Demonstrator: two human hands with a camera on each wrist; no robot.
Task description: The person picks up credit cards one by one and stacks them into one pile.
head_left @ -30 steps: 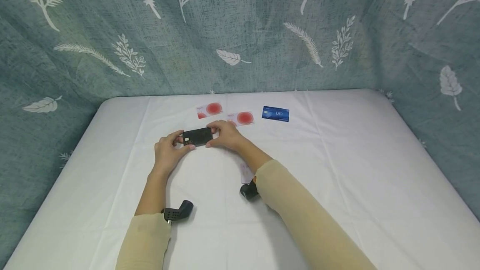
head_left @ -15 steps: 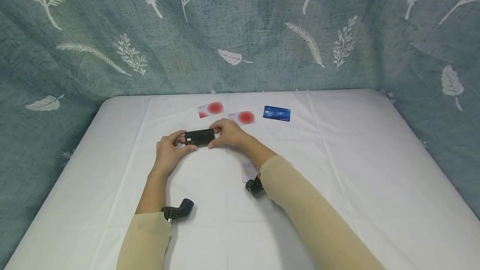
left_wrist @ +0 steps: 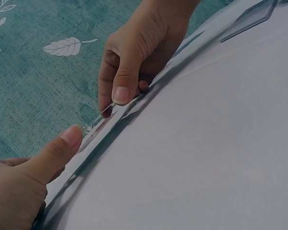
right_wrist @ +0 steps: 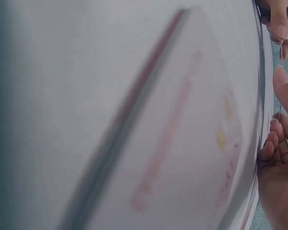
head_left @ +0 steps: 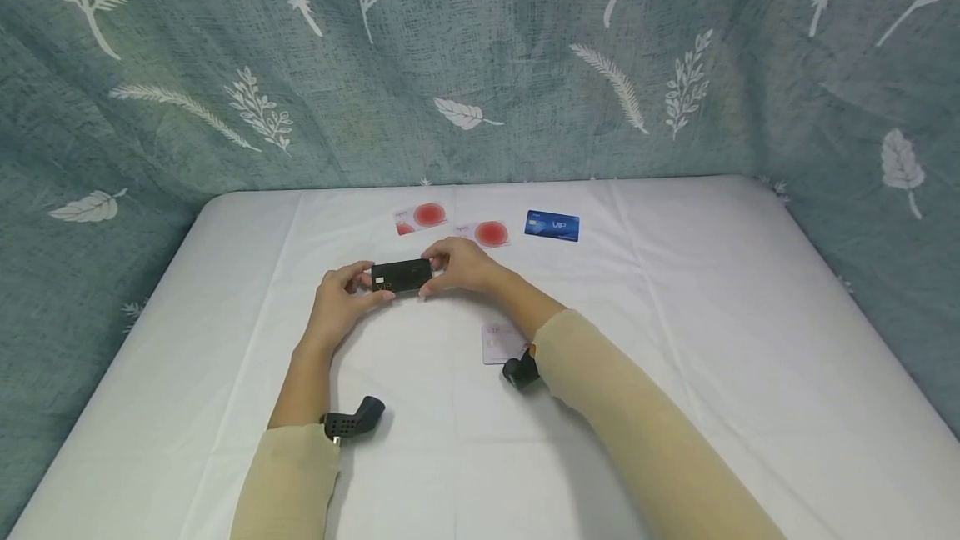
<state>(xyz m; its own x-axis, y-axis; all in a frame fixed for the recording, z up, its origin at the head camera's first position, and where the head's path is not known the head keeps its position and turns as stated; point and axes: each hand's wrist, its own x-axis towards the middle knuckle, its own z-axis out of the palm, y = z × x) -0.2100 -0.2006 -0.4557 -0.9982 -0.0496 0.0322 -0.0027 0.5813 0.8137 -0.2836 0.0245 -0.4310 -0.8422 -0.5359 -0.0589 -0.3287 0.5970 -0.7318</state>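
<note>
Both hands pinch a black card point(head_left: 402, 276) marked "VIP" by its two short ends, level over the white-covered table. My left hand point(head_left: 341, 302) has thumb and fingers at the left end. My right hand point(head_left: 459, 265) grips the right end the same way. In the left wrist view the card shows nearly edge-on between the left hand point(left_wrist: 29, 187) and the right hand point(left_wrist: 134, 62). The right wrist view also shows it as a thin line, with the right hand point(right_wrist: 278, 177) below and the left hand point(right_wrist: 281, 24) above.
Beyond the hands lie two pale cards with red circles, the left card point(head_left: 420, 218) and the right card point(head_left: 487, 233). A blue VIP card point(head_left: 552, 226) lies right of them. A pale card point(head_left: 501, 343) is partly hidden by the right wrist's camera point(head_left: 521, 370). Leaf-patterned green fabric point(head_left: 480, 65) hangs behind.
My right forearm has shifted slightly rightward, uncovering more of the pale card beneath it. The black card has moved a little to the right, held by both hands throughout.
</note>
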